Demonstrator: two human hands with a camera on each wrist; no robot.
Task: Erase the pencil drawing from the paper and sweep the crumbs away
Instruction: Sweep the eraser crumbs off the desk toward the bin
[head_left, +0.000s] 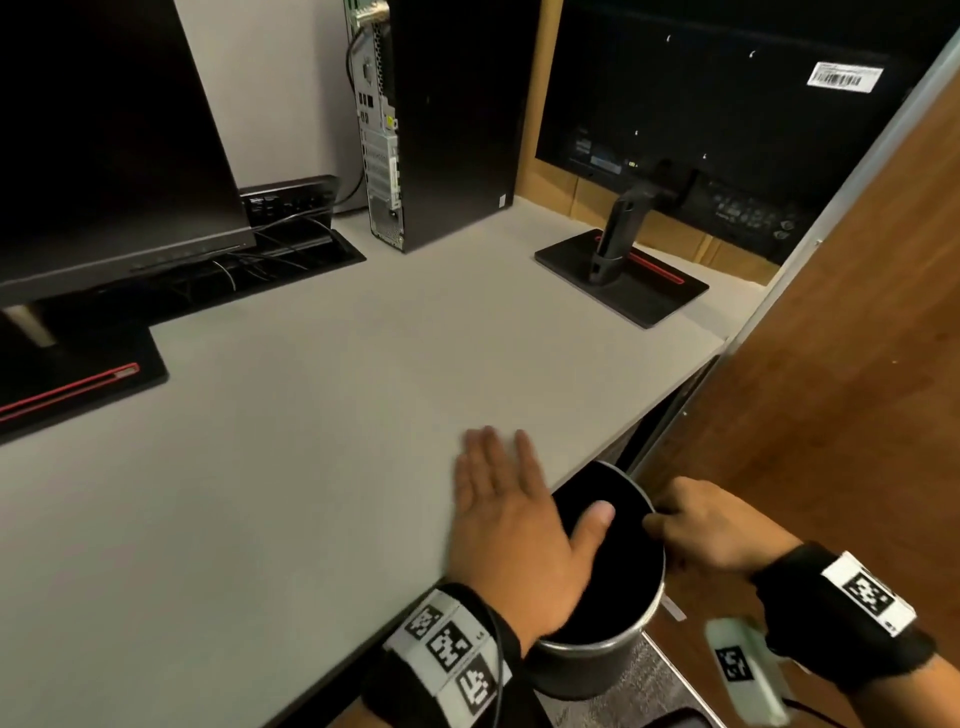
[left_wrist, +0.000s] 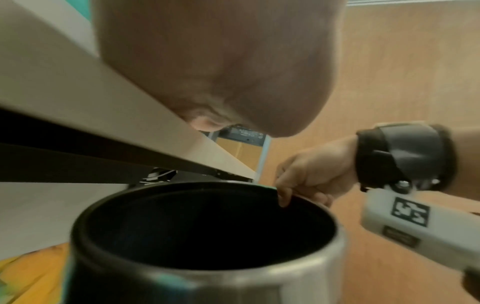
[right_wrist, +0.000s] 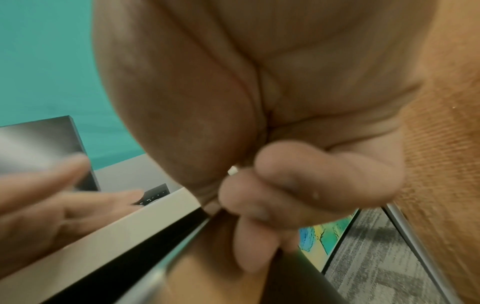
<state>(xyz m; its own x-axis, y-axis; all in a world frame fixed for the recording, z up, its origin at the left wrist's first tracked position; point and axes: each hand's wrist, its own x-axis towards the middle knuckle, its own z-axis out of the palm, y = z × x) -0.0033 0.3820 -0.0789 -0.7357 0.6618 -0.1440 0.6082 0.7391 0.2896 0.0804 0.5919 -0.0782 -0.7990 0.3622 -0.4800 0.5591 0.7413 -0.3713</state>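
my left hand (head_left: 511, 525) lies flat, fingers straight, at the grey table (head_left: 311, 415) edge. my right hand (head_left: 706, 525) pinches the rim of the metal bin (head_left: 602, 654), black inside.

Even, moderately dim indoor lighting; no hard shadows on the desk (head_left: 311, 415). Head view bends toward its edges. Both wrist views soft; near fingers (right_wrist: 39, 185) motion-blurred.

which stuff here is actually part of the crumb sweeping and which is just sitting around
In use: left hand flat at the desk edge; right hand gripping the rim of the bin under that edge.

Idle: two monitors, computer tower, cable tray.
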